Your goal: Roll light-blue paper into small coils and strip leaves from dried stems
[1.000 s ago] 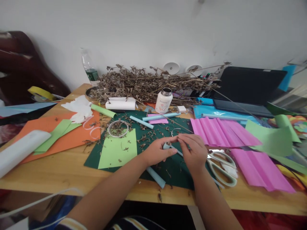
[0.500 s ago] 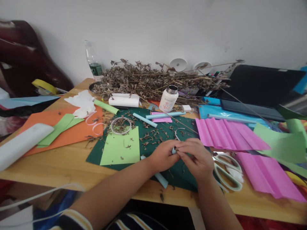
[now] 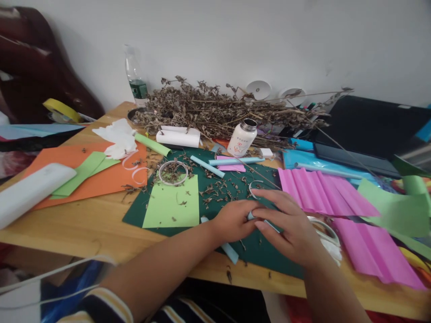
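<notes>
My left hand (image 3: 234, 220) is closed around a small light-blue paper roll (image 3: 251, 216) just above the dark green sheet (image 3: 222, 197). My right hand (image 3: 288, 226) lies beside it with fingers stretched out, its fingertips touching the same roll and a light-blue strip (image 3: 271, 224) trailing from it. Another light-blue paper tube (image 3: 226, 250) lies on the green sheet under my left wrist. White-handled scissors (image 3: 328, 237) rest just right of my right hand, partly hidden by it.
Dried twigs (image 3: 222, 110) are heaped at the back, crumbs strewn over the green sheet. A white bottle (image 3: 241, 138), tape ring (image 3: 173, 172), light-green paper (image 3: 171, 207), pleated pink paper (image 3: 323, 190), orange paper (image 3: 84, 177), a water bottle (image 3: 134, 78) and a black laptop (image 3: 370, 130) crowd the wooden table (image 3: 84, 229).
My right hand went from pinching the roll to fingers stretched out over it. The scissors are now partly covered by that hand. The view has shifted slightly left and down.
</notes>
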`<state>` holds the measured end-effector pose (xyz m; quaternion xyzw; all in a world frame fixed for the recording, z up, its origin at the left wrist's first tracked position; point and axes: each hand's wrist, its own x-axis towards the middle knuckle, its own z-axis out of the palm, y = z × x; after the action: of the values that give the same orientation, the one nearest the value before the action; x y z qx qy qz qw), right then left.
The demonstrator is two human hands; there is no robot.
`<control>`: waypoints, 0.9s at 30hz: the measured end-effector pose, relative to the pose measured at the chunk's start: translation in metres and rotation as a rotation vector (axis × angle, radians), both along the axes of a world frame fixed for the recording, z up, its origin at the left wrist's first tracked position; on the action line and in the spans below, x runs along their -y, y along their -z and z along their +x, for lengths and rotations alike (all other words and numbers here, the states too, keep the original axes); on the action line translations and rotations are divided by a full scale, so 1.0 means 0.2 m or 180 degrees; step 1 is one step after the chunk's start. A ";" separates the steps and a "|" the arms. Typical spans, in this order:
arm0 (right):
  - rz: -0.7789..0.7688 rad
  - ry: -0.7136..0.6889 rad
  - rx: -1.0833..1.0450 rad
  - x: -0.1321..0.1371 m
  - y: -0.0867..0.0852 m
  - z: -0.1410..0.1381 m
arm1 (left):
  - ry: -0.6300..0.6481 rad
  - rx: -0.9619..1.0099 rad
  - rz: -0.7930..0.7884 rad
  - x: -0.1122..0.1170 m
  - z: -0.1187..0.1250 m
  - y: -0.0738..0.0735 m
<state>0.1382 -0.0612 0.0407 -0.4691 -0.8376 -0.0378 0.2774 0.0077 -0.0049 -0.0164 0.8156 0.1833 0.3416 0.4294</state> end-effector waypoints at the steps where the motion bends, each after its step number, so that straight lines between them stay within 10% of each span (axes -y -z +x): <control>1: 0.0069 -0.0012 -0.0125 0.01 -0.01 0.00 | -0.0053 -0.0054 0.0013 0.00 0.00 0.00; 12: 0.0395 -0.0193 0.0005 0.07 -0.07 0.01 | 0.0063 -0.0474 0.0467 0.00 0.00 -0.01; 27: -0.1384 -0.0131 0.1421 0.03 -0.22 0.02 | 0.0424 -0.0848 0.0731 0.01 0.00 0.00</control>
<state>0.1412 -0.0682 0.0848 -0.4805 -0.8756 0.0457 -0.0195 0.0086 -0.0066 -0.0173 0.9076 0.1440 0.2201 0.3272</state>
